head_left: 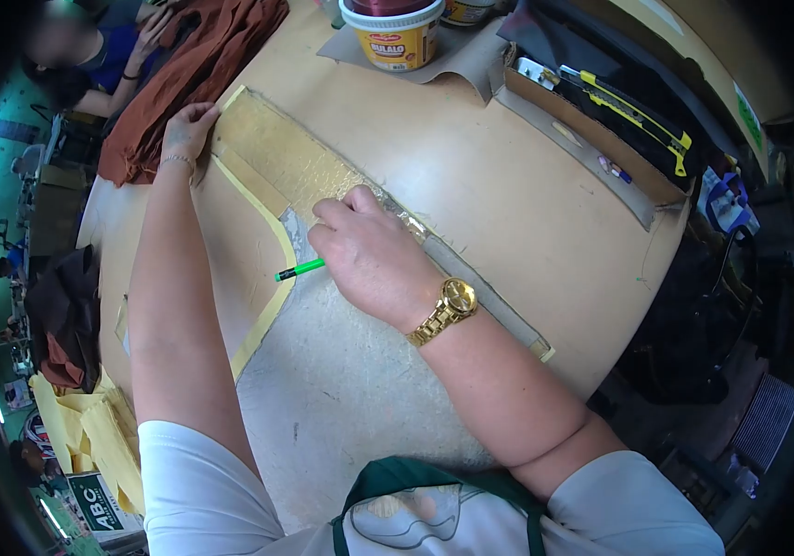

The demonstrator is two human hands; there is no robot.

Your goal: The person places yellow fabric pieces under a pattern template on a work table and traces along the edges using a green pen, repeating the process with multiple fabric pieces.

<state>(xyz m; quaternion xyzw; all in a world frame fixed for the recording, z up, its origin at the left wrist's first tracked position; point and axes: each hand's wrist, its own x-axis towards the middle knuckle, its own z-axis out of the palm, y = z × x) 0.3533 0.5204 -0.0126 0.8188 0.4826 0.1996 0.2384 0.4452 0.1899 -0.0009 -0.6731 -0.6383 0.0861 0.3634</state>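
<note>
A large flat pattern-like sheet [341, 389], grey with yellow taped borders and a shiny tape-covered upper strip, lies on the tan table in front of me. My left hand [188, 134] is at its far left corner, thumb and fingers pinched together at the edge. Closed around a green pencil [300, 270], my right hand [364, 250] rests over the middle of the sheet. The pencil's dark end sticks out to the left; its tip is hidden under the hand. A gold watch [443, 310] is on my right wrist.
Rust-brown cloth [179, 83] is heaped at the far left, beside another person's hands [151, 32]. A labelled tub [392, 35] stands at the back. A cardboard tray [591, 130] on the right holds a yellow cutter [633, 116]. Yellow paper [91, 426] lies at lower left.
</note>
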